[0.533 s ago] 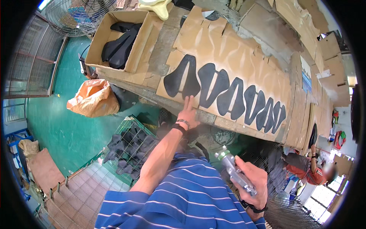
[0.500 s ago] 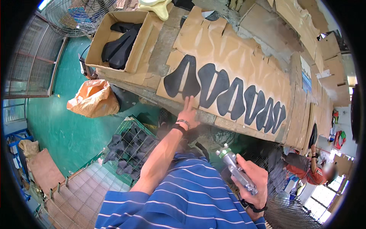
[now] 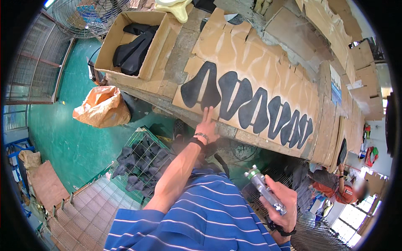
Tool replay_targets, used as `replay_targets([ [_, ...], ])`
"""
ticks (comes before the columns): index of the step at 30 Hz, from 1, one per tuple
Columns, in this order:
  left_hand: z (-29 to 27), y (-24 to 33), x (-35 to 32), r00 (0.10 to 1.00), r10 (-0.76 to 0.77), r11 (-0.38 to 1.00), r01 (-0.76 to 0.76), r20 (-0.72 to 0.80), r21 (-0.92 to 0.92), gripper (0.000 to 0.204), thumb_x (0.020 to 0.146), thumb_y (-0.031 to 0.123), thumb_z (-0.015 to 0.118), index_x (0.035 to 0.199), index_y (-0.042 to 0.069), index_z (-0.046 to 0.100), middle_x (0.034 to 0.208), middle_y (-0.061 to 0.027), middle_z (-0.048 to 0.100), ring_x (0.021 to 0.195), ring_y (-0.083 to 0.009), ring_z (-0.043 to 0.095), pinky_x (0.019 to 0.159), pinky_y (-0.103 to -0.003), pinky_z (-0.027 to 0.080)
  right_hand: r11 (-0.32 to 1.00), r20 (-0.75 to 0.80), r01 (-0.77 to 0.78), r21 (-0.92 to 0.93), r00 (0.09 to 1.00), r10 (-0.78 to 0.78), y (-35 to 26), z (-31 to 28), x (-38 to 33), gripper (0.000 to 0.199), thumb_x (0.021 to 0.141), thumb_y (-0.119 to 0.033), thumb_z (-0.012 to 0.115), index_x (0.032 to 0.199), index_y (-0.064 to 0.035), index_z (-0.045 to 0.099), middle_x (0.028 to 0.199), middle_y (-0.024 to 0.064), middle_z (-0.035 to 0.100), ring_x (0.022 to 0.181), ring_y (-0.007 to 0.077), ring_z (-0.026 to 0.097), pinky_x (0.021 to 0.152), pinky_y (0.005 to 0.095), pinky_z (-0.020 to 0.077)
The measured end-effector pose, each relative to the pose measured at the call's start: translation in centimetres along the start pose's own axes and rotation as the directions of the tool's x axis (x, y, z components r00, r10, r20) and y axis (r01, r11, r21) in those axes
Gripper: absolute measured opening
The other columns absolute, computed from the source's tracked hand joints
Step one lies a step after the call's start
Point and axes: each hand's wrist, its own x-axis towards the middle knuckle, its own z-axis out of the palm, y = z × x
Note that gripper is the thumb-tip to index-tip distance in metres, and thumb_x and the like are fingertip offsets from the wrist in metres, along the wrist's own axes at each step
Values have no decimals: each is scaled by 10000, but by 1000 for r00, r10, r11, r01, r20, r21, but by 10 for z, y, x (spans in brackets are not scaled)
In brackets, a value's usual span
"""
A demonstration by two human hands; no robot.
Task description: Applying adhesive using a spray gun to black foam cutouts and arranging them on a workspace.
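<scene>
My left hand (image 3: pixel 206 130) reaches to the near edge of the bench, its fingers stretched out. Two fingertips rest at the lower end of the leftmost black U-shaped piece (image 3: pixel 209 93), by the edge of the cardboard sheet (image 3: pixel 268 69). A row of several similar dark, flat pieces lies on that sheet, shrinking in view toward the right. Low on the right, in front of my body, my right hand (image 3: pixel 281 205) is wrapped round a silver spray gun (image 3: pixel 264 190) with a green ring near its nozzle. The gun's nozzle points up toward the bench.
An open carton (image 3: pixel 146 62) with black pieces stands at the bench's left end, near a wire fan (image 3: pixel 83 21). Below are an orange sack (image 3: pixel 102 106) and a wire crate (image 3: pixel 142 161) of dark pieces. At far right another person (image 3: pixel 347 194) holds a black piece.
My right hand and the spray gun have shifted slightly right and down. My left hand stays at the same spot by the leftmost piece.
</scene>
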Motion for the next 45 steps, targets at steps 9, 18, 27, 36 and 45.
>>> replay_targets([
  [9,1,0,0,999,29,999,-28,-36,28,549,713,332,898,1088,-26,714,1748,-185,-20,1618,-371,31,1092,-504,516,1000,-53,2,-12,999,-3,0,-1,3,619,745,31,775,1346,64,631,942,216,712,783,334,715,719,347,555],
  [18,0,1,0,1000,24,999,-24,-8,40,554,708,356,906,1037,-48,717,1735,-244,-41,1608,-426,11,1138,-473,471,999,-66,54,11,996,-53,5,1,4,587,752,4,785,1318,72,643,929,192,700,756,293,679,724,337,531],
  [27,-2,1,1,1000,21,999,-21,15,33,565,708,367,904,1051,-44,723,1729,-263,-55,1608,-430,5,1139,-476,467,991,51,131,28,990,-132,5,5,19,734,796,-272,687,1435,71,565,964,226,695,822,389,693,747,408,554],
  [36,-7,6,0,999,-7,999,6,35,36,617,675,353,914,1153,13,723,1748,-185,-72,1620,-367,-12,1066,-519,529,990,-71,141,-19,987,-142,-5,7,33,639,715,31,784,1337,51,641,898,194,696,757,340,698,707,359,539],
  [45,-7,4,0,999,-2,998,0,46,57,596,673,390,927,1100,16,743,1746,-184,-103,1619,-374,-37,1068,-486,532,993,-124,108,-56,986,-114,-2,6,30,740,713,-58,694,1437,43,577,943,205,685,775,367,683,726,383,560],
])
